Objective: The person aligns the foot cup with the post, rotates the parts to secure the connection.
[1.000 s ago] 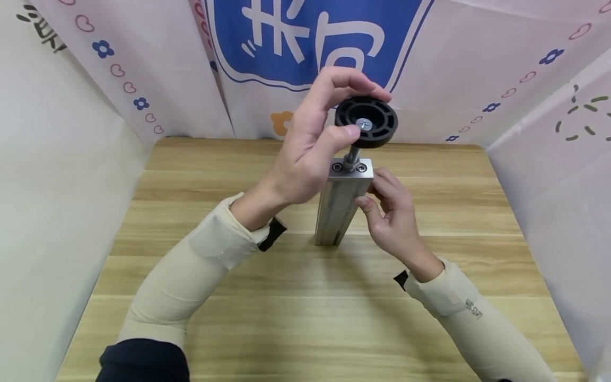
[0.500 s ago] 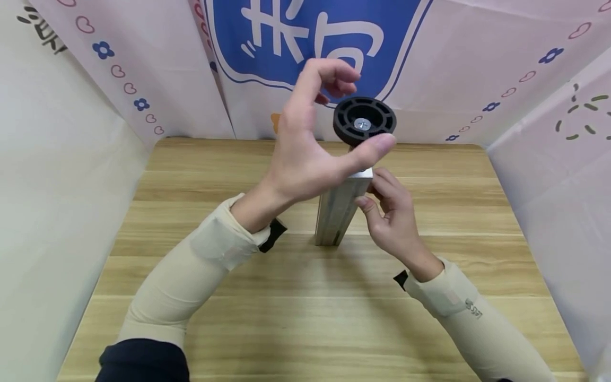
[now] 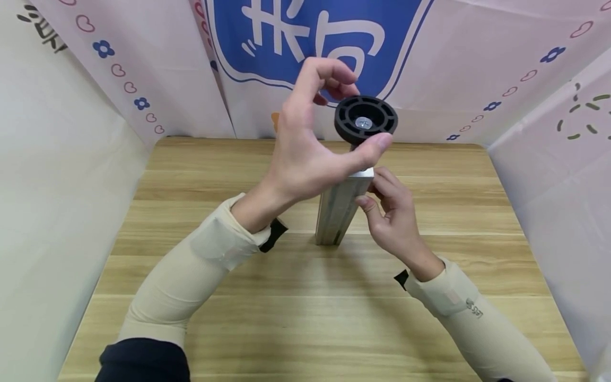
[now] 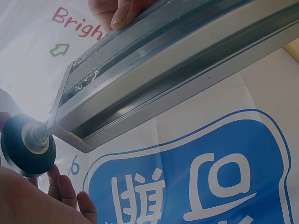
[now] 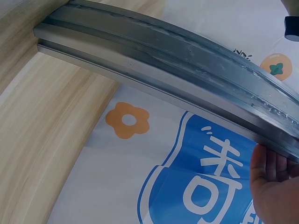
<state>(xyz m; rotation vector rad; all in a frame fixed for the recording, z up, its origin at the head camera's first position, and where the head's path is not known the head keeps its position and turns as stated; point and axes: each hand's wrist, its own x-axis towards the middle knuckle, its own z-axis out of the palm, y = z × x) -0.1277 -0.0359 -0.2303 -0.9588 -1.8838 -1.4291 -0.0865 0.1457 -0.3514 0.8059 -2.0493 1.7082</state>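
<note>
In the head view a metal aluminium profile stands upright on the table. A black round levelling foot with a screw in its centre tops it, on a threaded stem. My left hand curves round this foot, thumb along the near rim and fingertips at the far left rim. In the left wrist view the foot and its stem show at the profile's end plate. My right hand grips the profile's right side near the top; in the right wrist view its fingers lie against the profile.
The profile stands on a wooden table. White printed cloth hangs behind it, with a blue sign. Pale walls flank the table. Dark camera mounts sit under both wrists.
My left thumb has slid from the foot's centre to its near rim, and the fingers have opened off the far rim, then drawn back in slightly. My right hand has stayed put.
</note>
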